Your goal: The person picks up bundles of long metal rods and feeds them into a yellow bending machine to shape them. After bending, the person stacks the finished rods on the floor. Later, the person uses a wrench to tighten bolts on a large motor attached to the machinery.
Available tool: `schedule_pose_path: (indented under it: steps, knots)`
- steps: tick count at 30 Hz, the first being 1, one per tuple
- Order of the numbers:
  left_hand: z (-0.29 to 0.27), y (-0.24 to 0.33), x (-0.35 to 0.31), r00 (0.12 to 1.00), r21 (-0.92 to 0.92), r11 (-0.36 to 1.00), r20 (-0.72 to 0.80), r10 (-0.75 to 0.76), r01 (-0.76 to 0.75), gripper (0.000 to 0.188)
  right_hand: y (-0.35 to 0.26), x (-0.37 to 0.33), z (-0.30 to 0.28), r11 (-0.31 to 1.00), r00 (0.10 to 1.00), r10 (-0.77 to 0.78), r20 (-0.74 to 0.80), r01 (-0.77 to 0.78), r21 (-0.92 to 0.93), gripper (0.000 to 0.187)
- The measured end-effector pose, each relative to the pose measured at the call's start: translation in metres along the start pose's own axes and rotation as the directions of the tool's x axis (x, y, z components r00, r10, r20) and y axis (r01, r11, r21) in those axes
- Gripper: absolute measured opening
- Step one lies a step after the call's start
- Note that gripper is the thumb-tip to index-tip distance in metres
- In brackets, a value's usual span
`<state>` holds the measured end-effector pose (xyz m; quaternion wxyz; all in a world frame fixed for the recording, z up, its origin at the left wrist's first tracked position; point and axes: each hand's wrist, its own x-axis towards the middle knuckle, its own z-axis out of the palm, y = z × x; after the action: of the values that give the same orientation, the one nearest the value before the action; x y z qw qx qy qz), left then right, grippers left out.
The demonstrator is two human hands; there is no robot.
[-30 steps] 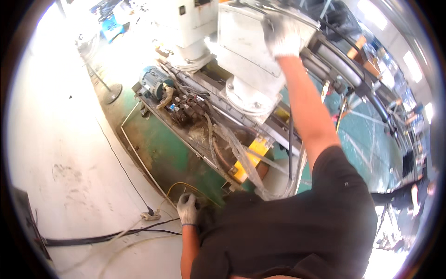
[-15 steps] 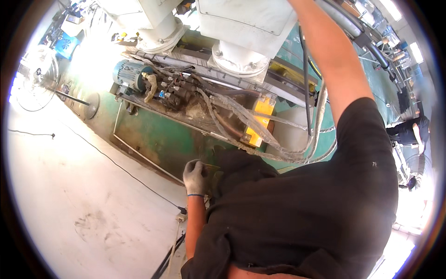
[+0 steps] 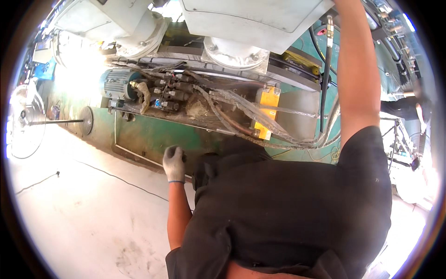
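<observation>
Curling its fingers inward, the left grip (image 3: 173,162), in a pale glove, is beside a thin pale pipe (image 3: 137,155) over the green floor (image 3: 169,132); whether it has hold of anything cannot be told. The right forearm (image 3: 358,60) stretches far, past the right end of a large white housing (image 3: 253,18) on a round flanged foot (image 3: 234,58). The right grip is out of view, so how open it is and what it holds cannot be told. Near the housing, a ribbed motor (image 3: 120,84) stands left of dark valves (image 3: 172,92) on a grimy base, with hoses (image 3: 244,110) running right across a yellow block (image 3: 268,111). Right of that block hangs a black hose (image 3: 325,79) with a metal fitting.
</observation>
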<state>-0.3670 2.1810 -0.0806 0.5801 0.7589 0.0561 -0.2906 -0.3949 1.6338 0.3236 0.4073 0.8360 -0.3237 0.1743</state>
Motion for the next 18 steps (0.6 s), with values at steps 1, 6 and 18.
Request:
schedule_pose_path:
  steps: [1,6,18]
  knots:
    - [-0.006,0.005,0.014,1.0,0.03,1.0,-0.001,0.004,-0.004,0.02,-0.011,-0.016,-0.001,0.955,0.979,0.079,-0.189,-0.02,0.296,0.028]
    - [-0.03,-0.014,0.107,0.976,0.284,0.935,0.099,0.193,-0.213,0.019,-0.005,-0.145,-0.031,0.538,0.947,0.291,0.134,-0.278,0.796,0.02]
    - [-0.04,0.033,0.336,0.849,0.762,0.416,0.325,0.416,-0.496,0.026,-0.143,-0.325,0.05,0.831,0.549,-0.119,0.827,-0.401,0.385,0.022]
